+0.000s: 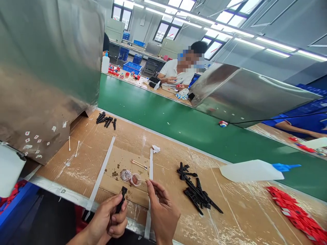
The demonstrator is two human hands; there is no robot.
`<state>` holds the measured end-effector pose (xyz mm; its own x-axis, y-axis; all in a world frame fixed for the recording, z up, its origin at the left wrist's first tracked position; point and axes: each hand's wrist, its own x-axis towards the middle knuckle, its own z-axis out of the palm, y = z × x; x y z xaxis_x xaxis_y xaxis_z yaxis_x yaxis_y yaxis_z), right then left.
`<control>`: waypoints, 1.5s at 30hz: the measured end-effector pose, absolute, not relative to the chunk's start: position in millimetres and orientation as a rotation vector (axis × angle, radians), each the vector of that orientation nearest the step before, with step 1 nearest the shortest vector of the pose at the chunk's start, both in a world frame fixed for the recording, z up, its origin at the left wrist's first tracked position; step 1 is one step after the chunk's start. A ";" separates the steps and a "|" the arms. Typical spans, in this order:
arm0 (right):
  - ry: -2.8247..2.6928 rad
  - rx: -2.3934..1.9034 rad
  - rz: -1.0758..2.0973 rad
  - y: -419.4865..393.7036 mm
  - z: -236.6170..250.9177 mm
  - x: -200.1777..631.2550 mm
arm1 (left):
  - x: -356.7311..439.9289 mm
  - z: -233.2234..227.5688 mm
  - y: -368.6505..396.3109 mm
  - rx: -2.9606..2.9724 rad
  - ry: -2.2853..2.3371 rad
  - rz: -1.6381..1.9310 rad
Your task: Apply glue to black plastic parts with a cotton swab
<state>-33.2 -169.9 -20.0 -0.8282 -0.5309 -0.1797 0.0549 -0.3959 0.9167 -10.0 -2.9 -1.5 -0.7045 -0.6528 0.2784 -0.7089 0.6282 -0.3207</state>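
Note:
My left hand holds a small black plastic part upright at the table's near edge. Just to its right, my right hand pinches a thin cotton swab whose tip reaches into a small clear cup with brownish stuff inside. A second clear cup sits beside it. Both cups stand on a cardboard patch. A pile of several black plastic parts lies to the right of my right hand.
A white squeeze bottle with a blue nozzle lies on its side at right. Red parts are heaped at far right. More black parts and used swabs lie farther back. A green conveyor belt runs behind; another person sits across it.

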 end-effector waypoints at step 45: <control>-1.635 0.918 -2.563 -138.6 -23.1 -8.0 | -12.2 5.9 -5.0 1.177 -2.719 0.563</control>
<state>-8.0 -138.6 -23.1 -0.8322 -0.2702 -0.4841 -0.3252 -0.4693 0.8210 -12.2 -5.0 5.9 -0.6888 -0.6773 0.2585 -0.7243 0.6273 -0.2863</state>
